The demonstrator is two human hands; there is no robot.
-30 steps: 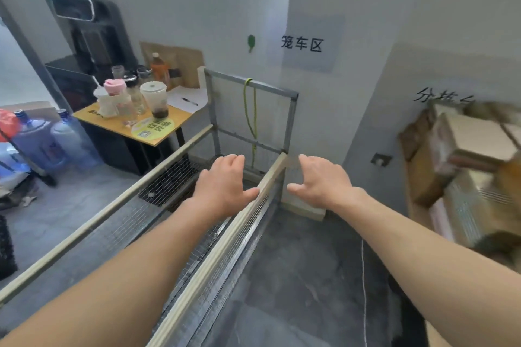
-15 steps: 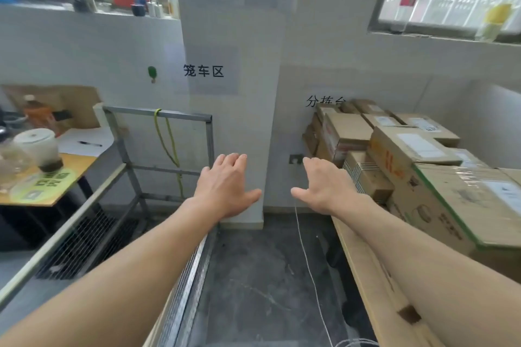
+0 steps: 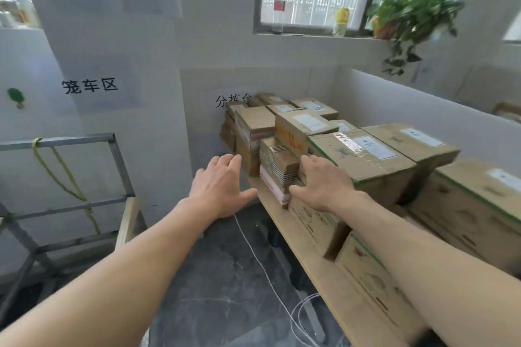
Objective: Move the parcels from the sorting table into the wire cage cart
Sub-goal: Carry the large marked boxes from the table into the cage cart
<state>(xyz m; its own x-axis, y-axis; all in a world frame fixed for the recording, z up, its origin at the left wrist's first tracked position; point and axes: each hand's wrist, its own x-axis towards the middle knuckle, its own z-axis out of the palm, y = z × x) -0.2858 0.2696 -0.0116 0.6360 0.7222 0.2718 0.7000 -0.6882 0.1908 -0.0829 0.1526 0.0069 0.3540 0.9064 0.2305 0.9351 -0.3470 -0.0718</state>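
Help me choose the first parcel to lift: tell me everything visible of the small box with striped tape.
The small box with striped tape is brown cardboard, closed, bound by dark-and-white striped tape crossing its top and running down its front. It lies flat on a pink-edged parcel at the near edge of the sorting table, against taller cartons behind. The left hand and right hand, fingers straight, flank it; whether either touches it is unclear.

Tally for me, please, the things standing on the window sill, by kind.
Bottles: 2 (red-labelled bottle, yellow bottle)
Potted plant: 1
Total: 3
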